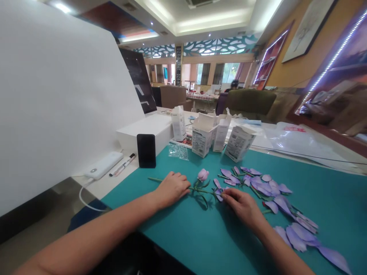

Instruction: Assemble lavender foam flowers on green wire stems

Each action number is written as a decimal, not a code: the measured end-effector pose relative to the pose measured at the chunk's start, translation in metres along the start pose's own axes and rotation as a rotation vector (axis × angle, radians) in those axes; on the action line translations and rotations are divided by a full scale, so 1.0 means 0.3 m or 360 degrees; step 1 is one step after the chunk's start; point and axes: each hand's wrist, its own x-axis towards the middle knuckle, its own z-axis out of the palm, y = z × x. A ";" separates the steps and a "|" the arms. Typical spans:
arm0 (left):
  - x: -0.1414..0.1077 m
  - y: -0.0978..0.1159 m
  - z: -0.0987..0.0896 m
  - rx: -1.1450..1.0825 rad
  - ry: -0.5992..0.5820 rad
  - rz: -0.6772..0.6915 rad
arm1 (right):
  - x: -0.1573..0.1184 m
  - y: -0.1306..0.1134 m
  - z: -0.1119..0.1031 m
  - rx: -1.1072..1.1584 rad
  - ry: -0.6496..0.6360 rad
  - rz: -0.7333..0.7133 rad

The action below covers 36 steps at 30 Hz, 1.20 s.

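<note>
My left hand is closed around the green stem of an artificial flower, just above the teal mat. The stem's cut end pokes out to the left of that hand, and a pale purple bud and green leaves show to its right. My right hand pinches at the flower's right end, where small purple petals sit. Whether a petal or the stem lies between those fingertips is hard to make out. Loose purple petals with green stem pieces are spread to the right of my right hand.
Several opened white boxes stand along the mat's back edge, with a crumpled clear wrapper before them. A black phone-like device leans against a white box. Pens and a white power bank lie at left.
</note>
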 end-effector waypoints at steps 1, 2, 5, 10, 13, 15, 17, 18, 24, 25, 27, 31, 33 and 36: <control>-0.007 -0.007 0.010 0.0002 0.0015 0.0013 | 0.000 -0.003 0.006 -0.0027 0.0002 -0.0008; -0.014 -0.012 0.020 0.0004 0.0033 0.0022 | 0.001 -0.007 0.011 -0.0058 0.0004 -0.0013; -0.032 -0.025 0.039 0.0014 0.0071 0.0038 | 0.006 -0.018 0.025 -0.0201 -0.0008 -0.0020; -0.055 -0.045 0.057 0.0060 0.0115 0.0105 | 0.024 -0.029 0.040 -0.0423 -0.0006 -0.0060; -0.062 -0.050 0.064 0.0109 0.0133 0.0140 | 0.039 -0.022 0.048 -0.0480 -0.0015 -0.0077; -0.065 -0.052 0.070 0.0137 0.0146 0.0143 | 0.046 -0.017 0.051 -0.0510 -0.0011 -0.0087; -0.065 -0.056 0.075 0.0154 0.0164 0.0140 | 0.048 -0.018 0.048 -0.0509 0.0012 -0.0100; -0.064 -0.060 0.077 0.0158 0.0176 0.0143 | 0.046 -0.020 0.043 -0.0493 0.0030 -0.0109; -0.047 -0.088 0.077 0.0160 0.0251 0.0183 | 0.008 -0.032 -0.083 -0.0341 0.0232 -0.0104; -0.045 -0.091 0.078 0.0144 0.0274 0.0187 | -0.001 -0.028 -0.119 -0.0318 0.0287 -0.0086; -0.047 -0.097 0.085 0.0109 0.0269 0.0184 | -0.020 -0.016 -0.195 -0.0251 0.0418 -0.0032; -0.049 -0.103 0.088 0.0003 0.0190 0.0122 | -0.061 0.029 -0.339 -0.0085 0.0679 0.0061; -0.038 -0.100 0.055 -0.0076 0.0171 0.0073 | -0.083 0.048 -0.393 -0.0011 0.0829 0.0104; -0.016 -0.077 -0.074 -0.0315 0.0334 -0.0017 | -0.135 0.041 -0.451 0.0125 0.1038 0.0139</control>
